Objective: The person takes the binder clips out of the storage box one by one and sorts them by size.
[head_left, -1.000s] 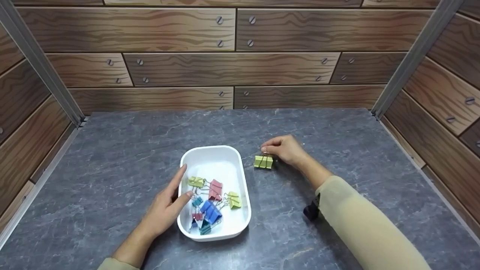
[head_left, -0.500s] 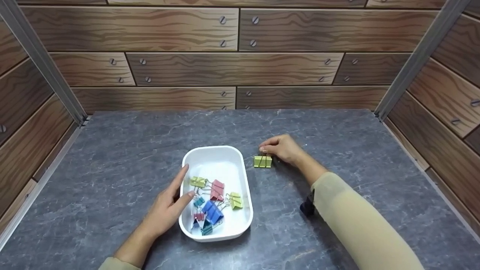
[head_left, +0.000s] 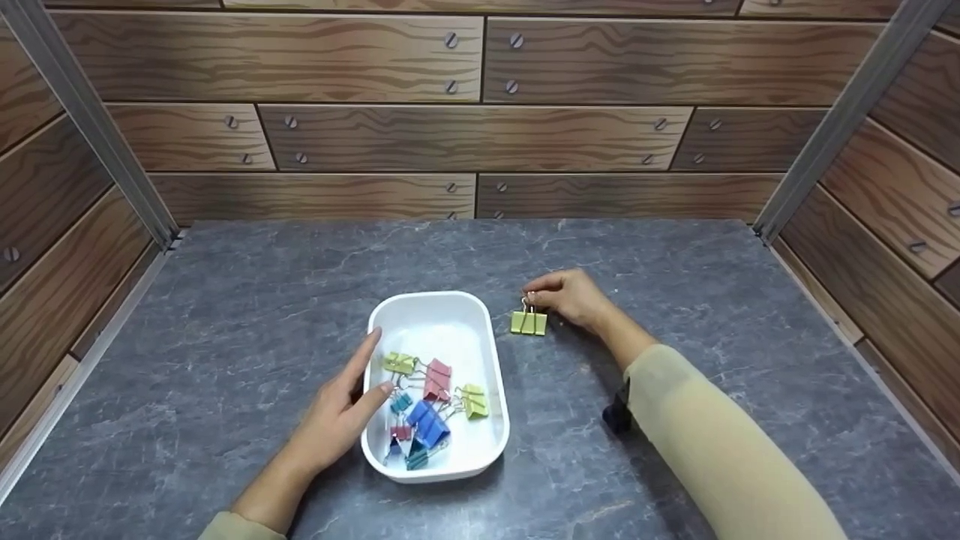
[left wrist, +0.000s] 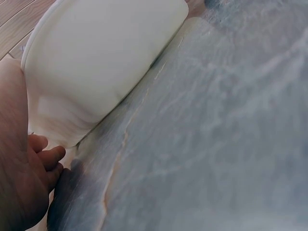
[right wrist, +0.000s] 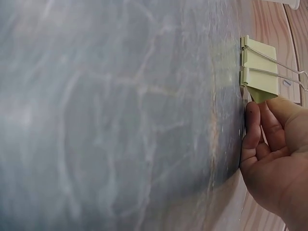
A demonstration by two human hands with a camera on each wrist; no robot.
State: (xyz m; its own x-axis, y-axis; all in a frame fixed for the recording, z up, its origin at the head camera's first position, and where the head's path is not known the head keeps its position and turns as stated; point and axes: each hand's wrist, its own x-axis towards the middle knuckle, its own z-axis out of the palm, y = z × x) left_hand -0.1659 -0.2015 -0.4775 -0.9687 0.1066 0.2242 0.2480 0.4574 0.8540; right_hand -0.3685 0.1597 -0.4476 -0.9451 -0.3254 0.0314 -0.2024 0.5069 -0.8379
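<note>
My right hand (head_left: 576,301) pinches the wire handle of a yellow-green binder clip (head_left: 529,323), which stands with its handle up to the right of the white tray (head_left: 477,471). In the right wrist view the clip body (right wrist: 261,62) shows just beyond the fingertips, its base at the tabletop. My left hand (head_left: 330,421) rests against the tray's left side, index finger along the rim and thumb reaching over it. In the left wrist view other fingers (left wrist: 50,156) lie loosely bent beside the tray's outer wall (left wrist: 106,57).
Inside the tray lie several binder clips, among them a pink one (head_left: 437,380), a blue one (head_left: 429,424) and a yellow one (head_left: 474,403). A dark marbled tabletop (head_left: 262,315) runs back to wood-patterned walls (head_left: 480,139). A black wrist device (head_left: 618,415) hangs below the right sleeve.
The yellow-green clip has tilted slightly, and its handle now shows more clearly below my right fingertips. My left hand stays at the tray. The whole view has shifted a little.
</note>
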